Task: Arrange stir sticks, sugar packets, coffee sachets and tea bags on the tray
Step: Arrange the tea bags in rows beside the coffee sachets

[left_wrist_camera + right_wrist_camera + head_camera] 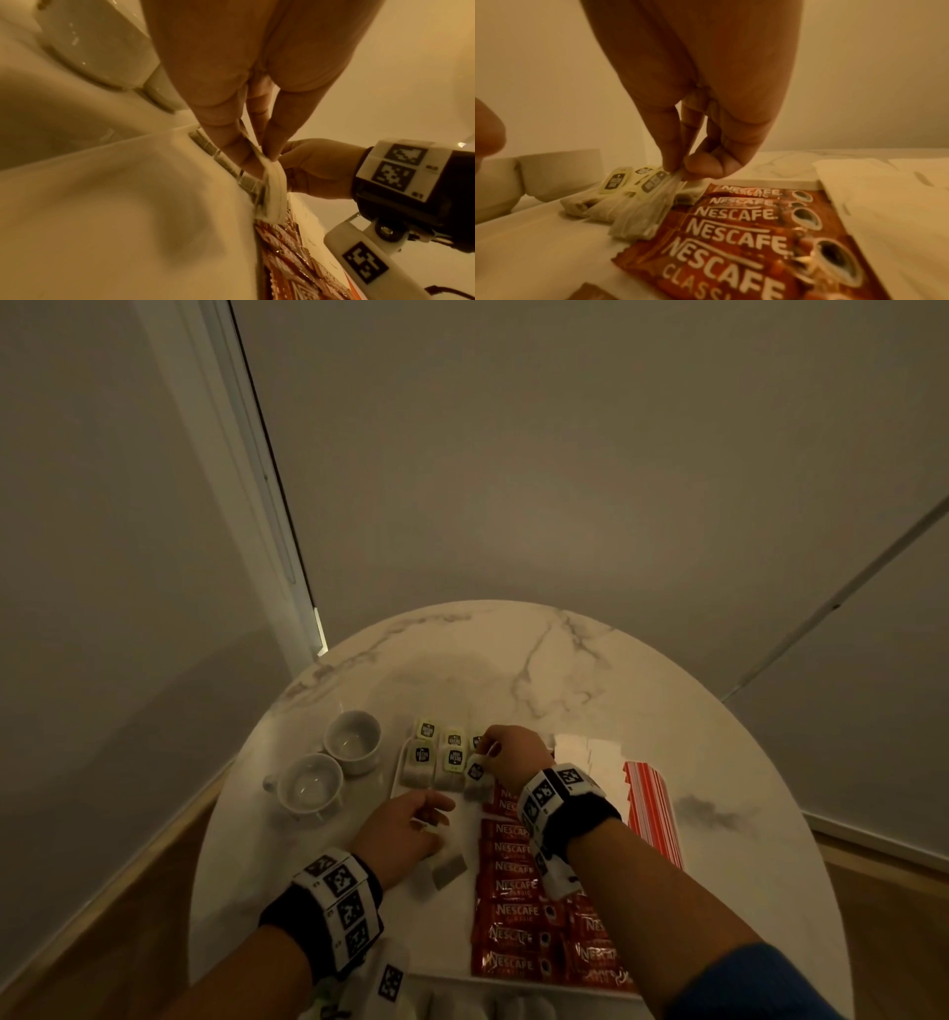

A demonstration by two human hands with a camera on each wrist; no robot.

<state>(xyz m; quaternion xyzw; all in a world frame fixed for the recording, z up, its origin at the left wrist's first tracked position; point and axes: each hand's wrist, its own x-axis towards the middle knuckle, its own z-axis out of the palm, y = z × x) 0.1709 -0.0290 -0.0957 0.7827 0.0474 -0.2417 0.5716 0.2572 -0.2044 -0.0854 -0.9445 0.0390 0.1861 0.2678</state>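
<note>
A white tray [396, 780] on the round marble table holds tea bags [430, 759] in rows at its far left. Red Nescafe coffee sachets [513, 891] overlap in a column down its middle. White sugar packets [585, 749] and red-striped stir sticks [652, 814] lie at the right. My right hand [493, 755] pinches the top of a tea bag [639, 219] at the end of the near row, beside the sachets [734, 229]. My left hand [411, 819] hovers over the tray's left part and pinches tea bags [273, 194] that hang below it [449, 868].
Two white cups [328, 762] stand on the table just left of the tray, close to my left hand. Walls enclose the table behind and at both sides. Some white items lie at the table's near edge [462, 1004].
</note>
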